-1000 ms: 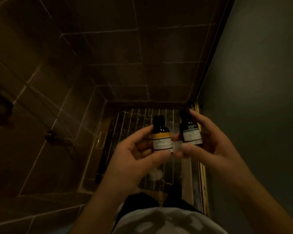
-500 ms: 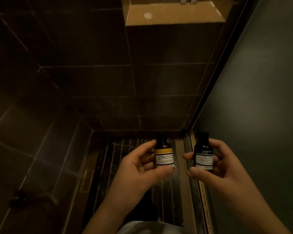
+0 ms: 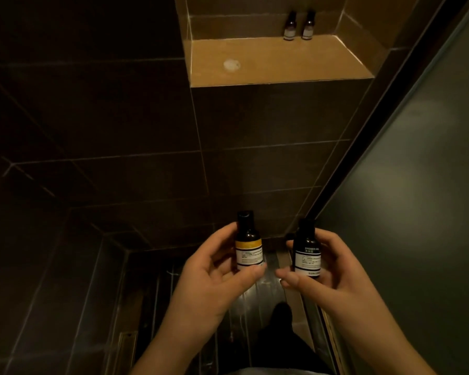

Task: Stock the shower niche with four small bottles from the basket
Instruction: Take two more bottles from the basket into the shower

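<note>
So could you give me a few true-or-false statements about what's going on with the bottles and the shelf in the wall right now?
1. Two small bottles already stand in the niche. True: one bottle and its neighbour stand upright side by side at the back right.
2. The left hand holds a bottle with a yellow band. True.
3. The right hand is empty. False: it holds a dark-labelled bottle.
4. Both held bottles lie on their sides. False: both are held upright, caps up.
5. The niche shelf is completely filled. False: most of it is bare, with only a pale round spot near the front left.
</note>
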`<action>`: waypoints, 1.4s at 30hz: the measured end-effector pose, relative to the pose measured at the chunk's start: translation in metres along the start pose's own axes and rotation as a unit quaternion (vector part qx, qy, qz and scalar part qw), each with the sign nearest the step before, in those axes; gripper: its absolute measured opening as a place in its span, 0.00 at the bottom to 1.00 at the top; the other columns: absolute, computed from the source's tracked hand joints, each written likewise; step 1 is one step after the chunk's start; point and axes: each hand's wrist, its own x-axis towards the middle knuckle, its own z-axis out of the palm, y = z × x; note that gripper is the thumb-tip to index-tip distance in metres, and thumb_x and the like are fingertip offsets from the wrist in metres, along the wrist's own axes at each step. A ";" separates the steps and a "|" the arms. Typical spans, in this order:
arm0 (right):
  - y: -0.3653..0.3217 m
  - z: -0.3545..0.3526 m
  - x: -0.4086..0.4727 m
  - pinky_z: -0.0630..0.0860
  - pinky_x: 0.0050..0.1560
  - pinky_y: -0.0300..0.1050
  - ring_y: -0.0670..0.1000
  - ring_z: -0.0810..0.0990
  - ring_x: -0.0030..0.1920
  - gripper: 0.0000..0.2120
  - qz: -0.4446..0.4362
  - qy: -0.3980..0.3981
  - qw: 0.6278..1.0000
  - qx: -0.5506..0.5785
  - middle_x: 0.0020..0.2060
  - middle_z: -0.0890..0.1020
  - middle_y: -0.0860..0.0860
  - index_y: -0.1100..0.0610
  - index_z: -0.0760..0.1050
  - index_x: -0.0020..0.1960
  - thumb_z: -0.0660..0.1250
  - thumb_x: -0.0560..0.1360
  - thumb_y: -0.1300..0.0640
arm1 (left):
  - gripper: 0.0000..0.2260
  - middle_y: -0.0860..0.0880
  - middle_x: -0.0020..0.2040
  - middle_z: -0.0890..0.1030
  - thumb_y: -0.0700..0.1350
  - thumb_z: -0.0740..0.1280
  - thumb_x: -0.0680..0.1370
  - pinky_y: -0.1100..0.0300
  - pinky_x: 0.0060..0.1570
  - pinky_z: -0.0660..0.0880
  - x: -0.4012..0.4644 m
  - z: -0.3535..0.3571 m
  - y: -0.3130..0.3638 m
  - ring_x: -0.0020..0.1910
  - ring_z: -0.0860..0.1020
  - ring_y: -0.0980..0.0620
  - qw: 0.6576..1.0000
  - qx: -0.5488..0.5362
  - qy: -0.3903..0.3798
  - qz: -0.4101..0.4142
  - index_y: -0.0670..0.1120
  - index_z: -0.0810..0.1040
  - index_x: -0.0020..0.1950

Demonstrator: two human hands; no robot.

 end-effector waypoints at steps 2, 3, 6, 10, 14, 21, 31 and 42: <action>-0.004 0.001 0.026 0.83 0.47 0.41 0.52 0.87 0.49 0.28 0.012 -0.011 1.000 0.004 0.52 0.86 0.44 0.48 0.74 0.62 0.75 0.67 0.67 | 0.30 0.55 0.58 0.84 0.37 0.75 0.66 0.58 0.55 0.81 0.024 -0.002 0.005 0.57 0.84 0.51 1.000 -0.015 0.014 0.001 0.58 0.75 0.65; -0.006 -0.001 0.040 0.83 0.49 0.44 0.53 0.87 0.50 0.28 0.015 -0.015 1.000 0.004 0.52 0.85 0.45 0.48 0.74 0.63 0.76 0.67 0.66 | 0.30 0.53 0.59 0.84 0.37 0.75 0.66 0.56 0.56 0.81 0.035 -0.002 0.008 0.57 0.84 0.49 0.999 -0.026 0.022 0.000 0.56 0.75 0.66; -0.014 -0.009 0.081 0.83 0.52 0.48 0.54 0.87 0.51 0.29 0.015 -0.022 1.000 0.006 0.52 0.85 0.46 0.46 0.74 0.63 0.76 0.67 0.66 | 0.31 0.52 0.59 0.84 0.36 0.75 0.65 0.54 0.56 0.81 0.072 -0.003 0.018 0.54 0.85 0.46 0.998 -0.053 0.031 -0.010 0.55 0.75 0.65; -0.026 -0.033 0.139 0.83 0.46 0.42 0.53 0.87 0.50 0.29 0.013 -0.035 0.999 0.026 0.51 0.85 0.47 0.44 0.77 0.59 0.76 0.65 0.67 | 0.34 0.50 0.59 0.84 0.33 0.75 0.63 0.53 0.51 0.83 0.128 0.007 0.036 0.54 0.85 0.43 0.998 -0.060 0.020 -0.015 0.55 0.75 0.65; -0.048 -0.067 0.201 0.83 0.49 0.44 0.49 0.85 0.54 0.29 0.020 -0.060 0.998 0.014 0.51 0.85 0.43 0.42 0.76 0.60 0.77 0.64 0.63 | 0.34 0.50 0.58 0.85 0.33 0.75 0.62 0.55 0.51 0.83 0.188 0.030 0.063 0.53 0.86 0.43 0.998 -0.053 0.017 -0.004 0.54 0.75 0.66; -0.093 -0.124 0.302 0.81 0.48 0.39 0.51 0.86 0.52 0.31 -0.026 -0.063 0.998 -0.008 0.55 0.85 0.48 0.42 0.75 0.60 0.78 0.61 0.61 | 0.32 0.50 0.57 0.85 0.31 0.75 0.62 0.57 0.51 0.82 0.294 0.072 0.112 0.53 0.86 0.44 0.998 -0.033 0.030 0.034 0.55 0.77 0.62; -0.161 -0.123 0.391 0.82 0.44 0.38 0.55 0.87 0.49 0.33 -0.095 0.022 0.994 0.051 0.46 0.87 0.49 0.51 0.74 0.62 0.76 0.59 0.65 | 0.29 0.61 0.51 0.85 0.29 0.74 0.69 0.67 0.47 0.80 0.401 0.065 0.172 0.53 0.85 0.54 0.996 -0.008 0.036 0.086 0.58 0.77 0.60; -0.214 -0.112 0.462 0.82 0.40 0.35 0.43 0.85 0.51 0.32 -0.101 0.007 0.993 -0.056 0.52 0.85 0.41 0.40 0.70 0.64 0.75 0.64 0.58 | 0.34 0.51 0.55 0.85 0.37 0.75 0.71 0.49 0.55 0.81 0.469 0.047 0.222 0.53 0.85 0.52 0.995 0.039 0.000 0.093 0.63 0.70 0.69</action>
